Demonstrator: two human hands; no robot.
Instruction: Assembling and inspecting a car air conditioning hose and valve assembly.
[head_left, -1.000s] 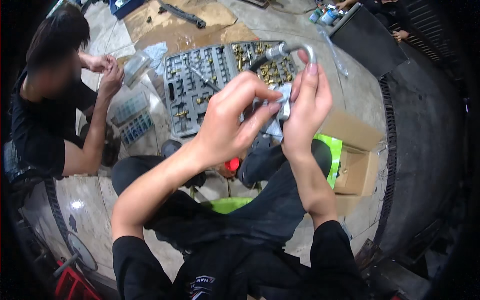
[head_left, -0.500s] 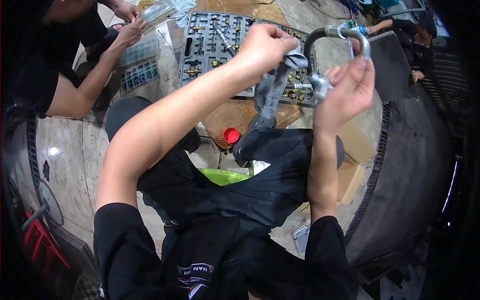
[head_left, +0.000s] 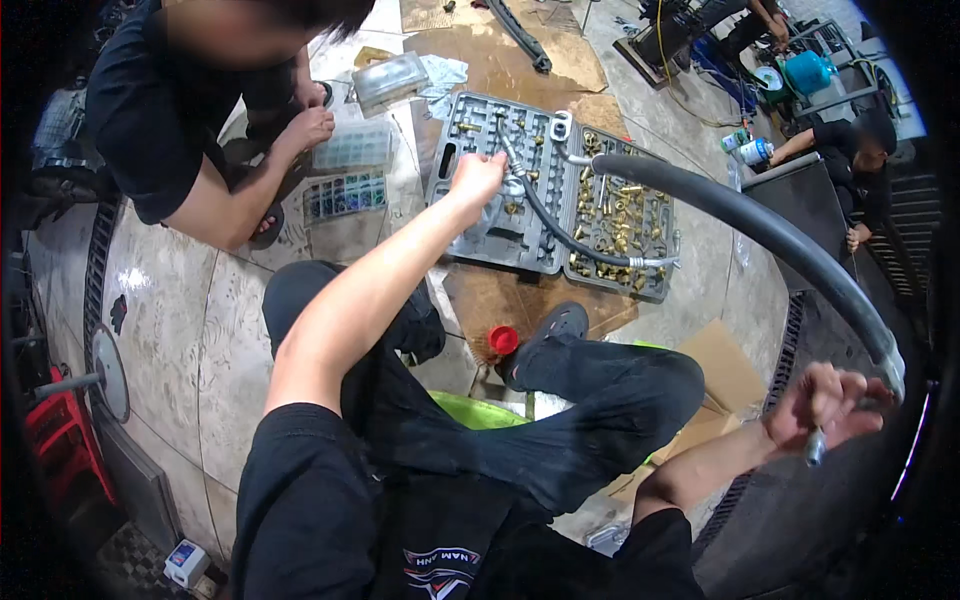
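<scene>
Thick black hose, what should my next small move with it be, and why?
I'd probably bring your left hand to the far end of the thick black hose: your right hand holds only its near metal end, off to the right, while the far end shows over the open case with no hand on it.

Here's the floor (head_left: 190,420), pale scuffed tiles, with a brown sheet (head_left: 480,300) spread across the middle! The grey case (head_left: 495,243) lies open over it, both halves flat, and a round red cap (head_left: 503,340) (bright little spot, that) sits nearby on the same sheet. Off left, a clear compartment box (head_left: 350,148), lid back; right, an open cardboard box (head_left: 725,367).
</scene>
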